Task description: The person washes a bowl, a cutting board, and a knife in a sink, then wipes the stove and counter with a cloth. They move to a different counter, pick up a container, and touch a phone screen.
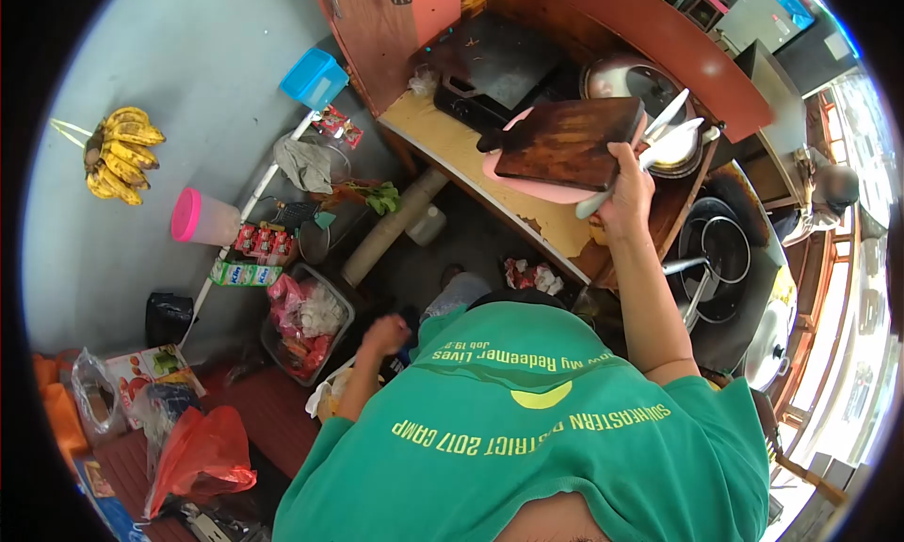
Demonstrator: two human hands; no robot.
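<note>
My right hand (629, 192) is closed around the edge of a dark wooden cutting board (570, 145), its thumb on top. A pink board or plate (508, 170) shows beneath the wooden one. Beside the thumb, white-bladed knives (669, 113) stick out past the board's right edge, and a pale green handle (593, 204) pokes out below the fingers. The stack is held over the wooden counter (452, 161). My left hand (384, 335) hangs low near my side with its fingers curled; whatever is in it, if anything, is hidden.
A black stove (499, 66) and a lidded pot (650, 80) stand behind the boards. Black pans (716, 255) lie to the right. At left are a bin (348, 297) of plastic waste, a pink-lidded container (202, 217), hanging bananas (122, 156) and a red bag (202, 453).
</note>
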